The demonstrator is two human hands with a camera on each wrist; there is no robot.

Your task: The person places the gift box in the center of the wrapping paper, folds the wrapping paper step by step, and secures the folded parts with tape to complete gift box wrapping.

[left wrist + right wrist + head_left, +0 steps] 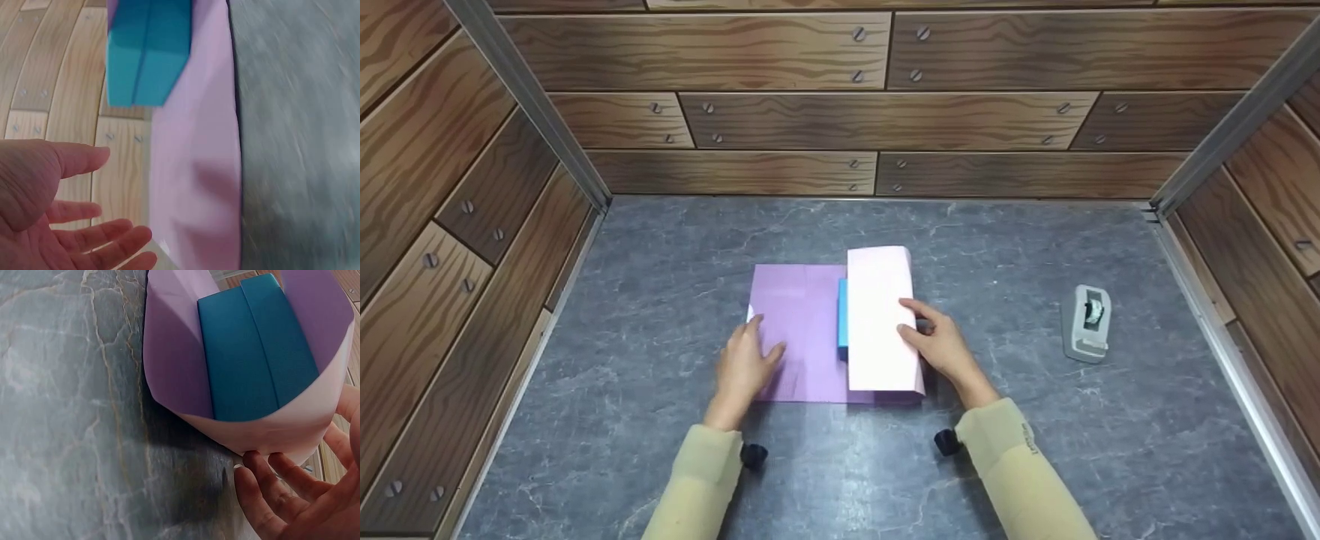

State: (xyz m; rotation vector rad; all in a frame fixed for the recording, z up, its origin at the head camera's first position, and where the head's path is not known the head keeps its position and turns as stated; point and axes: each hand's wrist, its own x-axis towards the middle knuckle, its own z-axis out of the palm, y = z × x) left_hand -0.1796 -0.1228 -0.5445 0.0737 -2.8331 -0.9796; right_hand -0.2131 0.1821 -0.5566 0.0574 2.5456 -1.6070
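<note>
A sheet of paper, purple inside (791,330) and pale pink outside (881,322), lies on the table with its right side folded up and over a blue box (843,319). Only the box's left edge shows from above; its end, with a lengthwise seam, appears inside the curved paper (242,360). My right hand (945,345) rests its extended fingers against the outside of the fold. Over the sheet's left edge, my left hand (744,364) has its fingers and thumb spread, holding nothing. In the left wrist view its fingers are apart from the box (146,56).
To the right on the grey marbled tabletop (1005,255) stands a grey tape dispenser (1087,324). Wood-plank-patterned walls (780,120) enclose the back and both sides, with metal strips at their corners. A small black device (947,442) sits at each wrist.
</note>
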